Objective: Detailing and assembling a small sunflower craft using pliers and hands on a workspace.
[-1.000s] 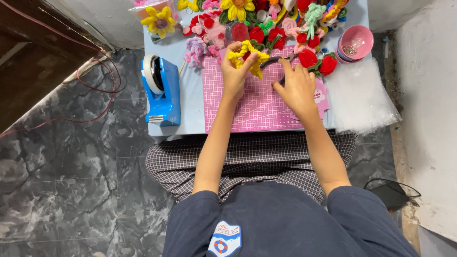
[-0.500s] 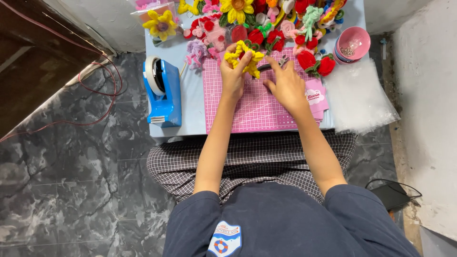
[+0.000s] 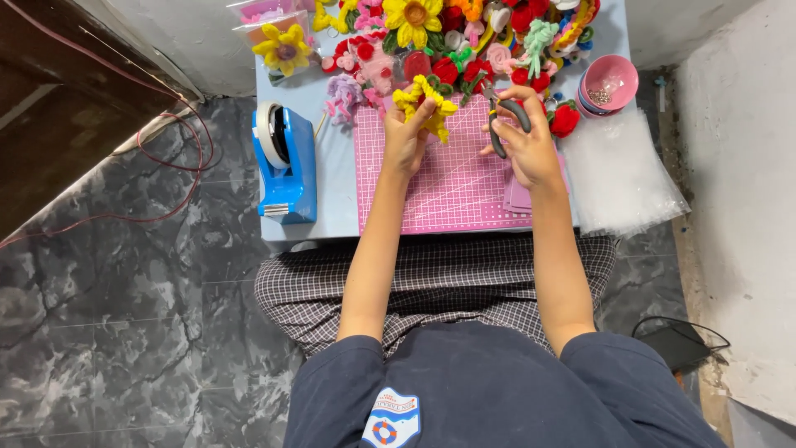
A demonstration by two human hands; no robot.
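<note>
Over pink mat (image 3: 448, 187), hands (image 3: 404, 137) raised

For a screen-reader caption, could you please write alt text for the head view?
The left hand holds a yellow pipe-cleaner flower and the right hand grips dark-handled pliers above a pink gridded cutting mat. A blue tape dispenser stands left.

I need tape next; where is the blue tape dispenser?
The blue tape dispenser stands at the table's left edge, left of the pink cutting mat.
</note>
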